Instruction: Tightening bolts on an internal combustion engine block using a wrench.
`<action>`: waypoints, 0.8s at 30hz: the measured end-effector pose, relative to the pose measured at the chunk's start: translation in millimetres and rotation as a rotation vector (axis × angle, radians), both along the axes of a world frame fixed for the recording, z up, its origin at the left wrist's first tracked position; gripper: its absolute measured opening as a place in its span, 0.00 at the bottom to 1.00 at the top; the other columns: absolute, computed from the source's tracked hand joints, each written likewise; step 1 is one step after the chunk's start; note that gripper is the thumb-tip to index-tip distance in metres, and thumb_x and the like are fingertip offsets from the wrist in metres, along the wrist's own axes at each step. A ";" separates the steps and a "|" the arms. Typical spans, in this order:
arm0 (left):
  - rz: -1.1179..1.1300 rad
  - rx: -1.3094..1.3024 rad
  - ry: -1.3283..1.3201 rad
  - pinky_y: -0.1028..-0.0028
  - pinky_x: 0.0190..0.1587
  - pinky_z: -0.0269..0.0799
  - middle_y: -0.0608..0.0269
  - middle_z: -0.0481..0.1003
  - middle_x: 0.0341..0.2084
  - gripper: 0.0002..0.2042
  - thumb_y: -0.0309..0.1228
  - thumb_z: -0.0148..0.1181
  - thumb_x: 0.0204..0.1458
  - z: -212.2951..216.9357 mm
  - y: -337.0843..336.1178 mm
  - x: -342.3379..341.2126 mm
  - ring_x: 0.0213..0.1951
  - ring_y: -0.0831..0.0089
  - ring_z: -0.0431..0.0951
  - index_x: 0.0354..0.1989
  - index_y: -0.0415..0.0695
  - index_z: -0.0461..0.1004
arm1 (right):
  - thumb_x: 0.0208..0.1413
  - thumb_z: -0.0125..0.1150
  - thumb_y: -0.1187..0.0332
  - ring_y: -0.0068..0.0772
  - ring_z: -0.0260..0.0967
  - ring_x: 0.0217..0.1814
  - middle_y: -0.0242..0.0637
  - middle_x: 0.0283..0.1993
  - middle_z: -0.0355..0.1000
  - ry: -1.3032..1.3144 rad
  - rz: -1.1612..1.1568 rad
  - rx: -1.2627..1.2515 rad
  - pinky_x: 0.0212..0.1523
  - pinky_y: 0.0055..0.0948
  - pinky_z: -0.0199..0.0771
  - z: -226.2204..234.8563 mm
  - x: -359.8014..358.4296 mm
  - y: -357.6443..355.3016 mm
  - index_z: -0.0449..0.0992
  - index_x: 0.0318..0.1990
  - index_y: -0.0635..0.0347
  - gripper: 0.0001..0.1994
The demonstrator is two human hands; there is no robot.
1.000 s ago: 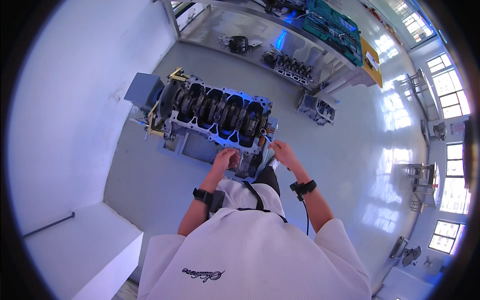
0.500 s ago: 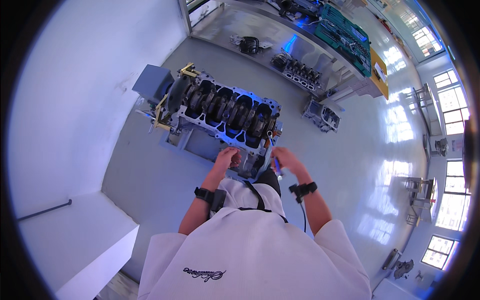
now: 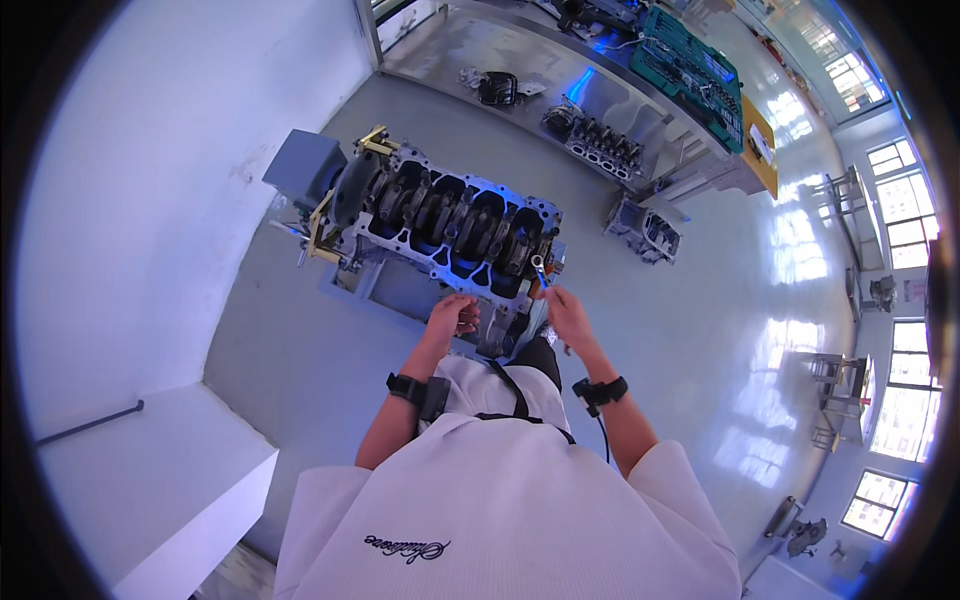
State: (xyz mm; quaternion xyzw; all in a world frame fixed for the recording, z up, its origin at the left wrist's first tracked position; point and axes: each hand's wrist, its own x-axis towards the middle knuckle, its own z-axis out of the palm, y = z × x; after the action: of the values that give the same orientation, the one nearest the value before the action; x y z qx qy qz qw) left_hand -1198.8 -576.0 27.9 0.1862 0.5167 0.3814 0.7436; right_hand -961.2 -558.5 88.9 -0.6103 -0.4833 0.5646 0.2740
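Observation:
A metal engine block is mounted on its side-held stand, its row of dark bays facing up. At the block's near right corner, my right hand is closed round a wrench. The wrench's ring-shaped head points away from me, over the block's end; most of its handle is hidden by my fingers. My left hand hangs at the near long edge of the block with loosely bent fingers slightly apart. Nothing shows in it. Whether it touches the block I cannot tell.
The stand's grey box is left of the block, beside a white wall. Beyond, a metal bench carries a green tool case; a cylinder head lies on its lower shelf. A metal housing stands on the floor.
My right hand has moved slightly forward and the wrench has shifted with it, its handle now more covered. My left hand has barely moved; its fingers look a little looser.

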 end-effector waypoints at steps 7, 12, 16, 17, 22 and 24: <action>0.004 -0.021 -0.008 0.76 0.30 0.70 0.66 0.73 0.26 0.08 0.34 0.46 0.53 0.3 2.3 4.7 0.27 0.76 0.74 0.36 0.45 0.70 | 0.57 0.42 0.57 0.35 0.65 0.24 0.39 0.19 0.67 -0.460 0.224 0.015 0.29 0.33 0.63 20.8 31.0 15.7 0.75 0.31 0.57 0.17; -0.038 -0.008 -0.003 0.76 0.29 0.70 0.67 0.73 0.25 0.09 0.35 0.47 0.53 6.9 3.3 9.0 0.26 0.77 0.73 0.35 0.45 0.71 | 0.57 0.42 0.56 0.38 0.66 0.25 0.41 0.20 0.68 -0.573 0.292 0.057 0.30 0.34 0.63 13.9 38.4 33.3 0.75 0.29 0.58 0.18; -0.015 -0.023 -0.022 0.76 0.30 0.70 0.66 0.73 0.26 0.10 0.35 0.45 0.54 5.1 0.5 3.8 0.26 0.76 0.73 0.35 0.45 0.70 | 0.57 0.42 0.56 0.30 0.65 0.20 0.39 0.18 0.67 -0.547 0.331 -0.023 0.24 0.30 0.63 25.7 31.8 33.8 0.73 0.29 0.59 0.18; 0.008 -0.019 -0.020 0.76 0.30 0.70 0.67 0.73 0.25 0.10 0.35 0.45 0.54 3.4 -0.4 2.2 0.26 0.77 0.73 0.35 0.45 0.71 | 0.58 0.41 0.57 0.26 0.63 0.17 0.37 0.17 0.66 -0.550 0.330 -0.140 0.20 0.28 0.63 32.6 25.9 32.0 0.71 0.30 0.61 0.18; 0.064 -0.013 -0.017 0.76 0.29 0.70 0.68 0.72 0.24 0.10 0.36 0.45 0.54 2.3 -0.7 -4.6 0.25 0.77 0.72 0.35 0.45 0.70 | 0.59 0.40 0.54 0.32 0.72 0.29 0.39 0.23 0.70 -0.072 0.124 -0.452 0.32 0.31 0.72 21.1 -0.9 7.9 0.67 0.33 0.60 0.18; 0.090 -0.019 -0.016 0.76 0.28 0.70 0.68 0.72 0.24 0.11 0.37 0.44 0.54 0.8 -0.6 -5.4 0.25 0.77 0.72 0.35 0.45 0.70 | 0.60 0.39 0.54 0.33 0.72 0.30 0.39 0.24 0.70 0.177 0.002 -0.524 0.34 0.31 0.73 14.4 -25.9 0.6 0.65 0.34 0.59 0.17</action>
State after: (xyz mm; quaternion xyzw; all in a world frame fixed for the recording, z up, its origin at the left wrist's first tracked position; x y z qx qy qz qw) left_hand -1204.3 -576.5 28.7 0.1526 0.5221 0.4109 0.7317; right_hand -987.1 -557.9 103.3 -0.6081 -0.2954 0.7220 0.1475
